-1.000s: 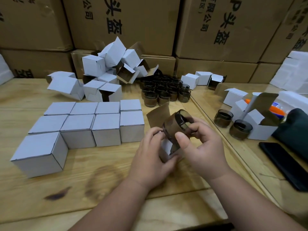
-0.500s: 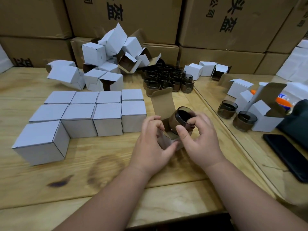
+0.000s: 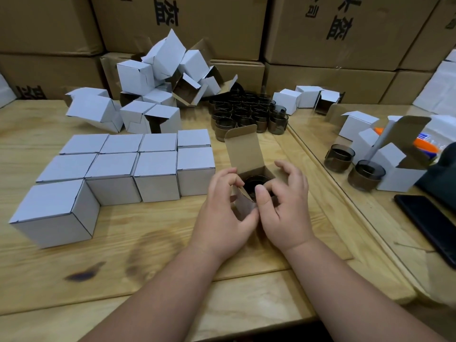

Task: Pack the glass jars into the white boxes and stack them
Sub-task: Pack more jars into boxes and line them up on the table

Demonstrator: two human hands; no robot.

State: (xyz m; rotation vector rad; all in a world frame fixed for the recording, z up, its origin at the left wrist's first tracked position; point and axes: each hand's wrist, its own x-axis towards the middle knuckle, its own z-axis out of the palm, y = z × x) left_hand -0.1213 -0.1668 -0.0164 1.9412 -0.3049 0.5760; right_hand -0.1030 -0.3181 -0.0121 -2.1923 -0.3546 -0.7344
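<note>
1. Brown shipping cartons [image 3: 172,25] wall off the back of the wooden bench [image 3: 148,243] I am watching.
2. Since a second ago the glass jar [image 3: 254,185] has gone from being held tilted above the open white box [image 3: 243,206] to sitting down inside it, mouth up.
3. My left hand [image 3: 222,213] pinches the box's near side flap; the right hand [image 3: 286,203] has let go of the jar, thumb at the box's rim, fingers loosely curled above the opening and holding nothing.
4. The lid flap [image 3: 243,149] stands upright, so I judge closing comes next: side flaps in, lid tucked.
5. Just left, the closed boxes [image 3: 153,174] sit in tight rows, where this one should join.
6. Farther back wait the unpacked jars [image 3: 246,114] and a heap of empty boxes [image 3: 158,77].
</note>
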